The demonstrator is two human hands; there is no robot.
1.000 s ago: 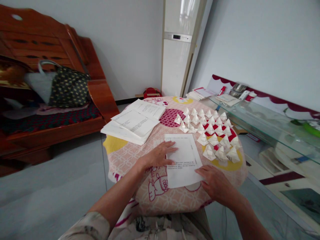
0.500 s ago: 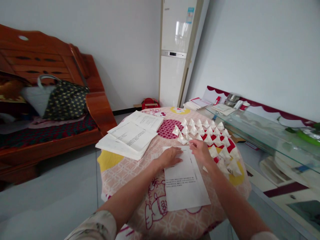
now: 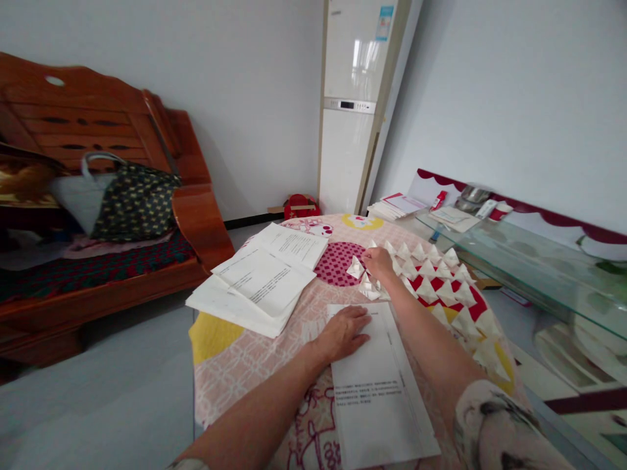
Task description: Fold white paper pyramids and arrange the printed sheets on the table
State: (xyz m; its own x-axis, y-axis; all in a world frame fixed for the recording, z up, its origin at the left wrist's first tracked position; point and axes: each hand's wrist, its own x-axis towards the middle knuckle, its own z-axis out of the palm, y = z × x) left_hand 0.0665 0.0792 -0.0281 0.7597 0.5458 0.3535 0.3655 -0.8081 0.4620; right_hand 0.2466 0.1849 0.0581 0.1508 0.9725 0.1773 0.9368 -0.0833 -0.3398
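Observation:
My left hand (image 3: 344,334) lies flat with fingers stretched out on the upper part of a printed white sheet of paper (image 3: 377,424). The sheet rests on the round table's patterned cloth (image 3: 230,385). My right hand (image 3: 378,262) reaches over the left edge of rows of small folded white paper pyramids (image 3: 425,291). Its fingers are pinched together among them; whatever is between the fingertips is hidden. A single paper pyramid (image 3: 356,266) sits just left of these fingers, and another folded piece (image 3: 368,287) is below them.
Left on the table is a stack of printed paper sheets (image 3: 259,287). A glass shelf (image 3: 529,261) stands close on the right, with papers (image 3: 455,219) and a metal pot (image 3: 475,193). Beyond are a wooden bench (image 3: 200,215) with bags and a tall white air conditioner (image 3: 345,150).
My right hand has left the top edge of the sheet and moved away from me to the folded pyramids. My left hand stays on the sheet, fingers flat. The view has shifted slightly.

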